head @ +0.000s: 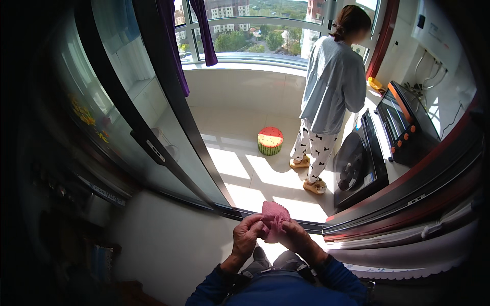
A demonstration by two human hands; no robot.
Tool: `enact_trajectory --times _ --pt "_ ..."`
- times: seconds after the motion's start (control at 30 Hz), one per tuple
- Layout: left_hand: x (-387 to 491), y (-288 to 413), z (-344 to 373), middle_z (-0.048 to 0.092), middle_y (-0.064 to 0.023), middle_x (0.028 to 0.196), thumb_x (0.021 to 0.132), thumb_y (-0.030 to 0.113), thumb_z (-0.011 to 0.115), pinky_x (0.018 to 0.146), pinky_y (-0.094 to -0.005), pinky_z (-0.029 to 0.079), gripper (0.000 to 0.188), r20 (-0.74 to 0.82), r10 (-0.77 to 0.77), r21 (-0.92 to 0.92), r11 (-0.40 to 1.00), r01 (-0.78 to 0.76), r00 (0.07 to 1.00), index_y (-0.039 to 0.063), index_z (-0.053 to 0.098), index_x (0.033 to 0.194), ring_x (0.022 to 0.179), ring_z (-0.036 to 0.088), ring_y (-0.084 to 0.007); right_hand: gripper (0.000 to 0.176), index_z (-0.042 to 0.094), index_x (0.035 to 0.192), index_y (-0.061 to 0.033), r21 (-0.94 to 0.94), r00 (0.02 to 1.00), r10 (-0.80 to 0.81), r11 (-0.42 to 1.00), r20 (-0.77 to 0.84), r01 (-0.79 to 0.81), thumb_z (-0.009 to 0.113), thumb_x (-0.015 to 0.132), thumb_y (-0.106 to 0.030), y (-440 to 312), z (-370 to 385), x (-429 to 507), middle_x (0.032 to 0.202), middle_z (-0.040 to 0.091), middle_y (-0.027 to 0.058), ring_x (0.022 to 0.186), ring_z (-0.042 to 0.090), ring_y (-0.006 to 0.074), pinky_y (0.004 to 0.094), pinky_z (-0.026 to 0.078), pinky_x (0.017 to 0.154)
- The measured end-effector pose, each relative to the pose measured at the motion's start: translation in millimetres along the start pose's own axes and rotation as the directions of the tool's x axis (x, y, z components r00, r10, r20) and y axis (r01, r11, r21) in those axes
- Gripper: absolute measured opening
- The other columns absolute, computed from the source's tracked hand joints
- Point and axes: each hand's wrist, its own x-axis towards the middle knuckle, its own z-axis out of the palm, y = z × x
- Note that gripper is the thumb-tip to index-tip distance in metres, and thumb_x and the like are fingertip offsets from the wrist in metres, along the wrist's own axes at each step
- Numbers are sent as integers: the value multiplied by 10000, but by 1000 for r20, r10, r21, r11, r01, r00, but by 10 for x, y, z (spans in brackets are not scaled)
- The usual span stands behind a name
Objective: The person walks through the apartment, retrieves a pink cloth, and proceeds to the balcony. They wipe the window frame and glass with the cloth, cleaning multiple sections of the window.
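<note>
Both of my hands hold a small pink textured cloth (275,222) in front of my waist. My left hand (246,235) pinches its left side between thumb and fingers. On the cloth's right side, my right hand (300,240) grips the edge, with the thumb over the fabric. The cloth is partly bunched, and its upper edge stands up above my fingers. My feet are below the cloth, near the track of a sliding glass door.
A person (333,84) stands ahead on the right beside a front-loading washing machine (354,168) and a countertop oven (402,122). A watermelon-patterned stool (270,141) is on the tiled floor. The door's dark frame (183,103) rises on the left.
</note>
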Motion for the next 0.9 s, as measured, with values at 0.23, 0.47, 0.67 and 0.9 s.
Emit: enact_trajectory --times 0.23,0.47,0.67,0.9 --pt "1102 201 -181 712 -83 997 1029 39 580 769 -277 581 265 -114 81 -33 996 -85 990 -40 644 1274 861 676 -114 506 559 1362 -18 -24 996 73 997 -49 -75 670 996 -349 -502 -381 1181 1234 674 97 1119 671 193 385 567 965" --pt "2752 226 -402 583 -216 1336 1062 84 547 1052 -337 489 406 -306 247 127 968 -218 919 -95 477 1420 1237 584 -239 427 511 1394 27 90 980 125 990 -158 -111 586 1055 -222 -1275 -1093 2693 1277 661 151 1121 696 252 378 569 997" --pt "4777 255 -579 567 -128 1388 1058 217 554 1025 -436 514 425 -551 68 -25 995 -98 832 -10 522 1415 1227 560 -251 429 541 1376 18 213 997 -47 975 -69 60 535 1083 -295 -2727 -1865 4069 1287 670 140 1157 675 240 394 533 1040" --pt "6417 526 -569 640 -125 1253 1020 150 594 920 -419 573 295 -417 24 -23 999 -36 909 -9 629 1265 1123 625 -246 496 527 1410 -10 290 992 -72 952 -102 99 569 1053 -353 -3831 -2304 5292 1341 655 154 1227 653 300 479 521 1077"
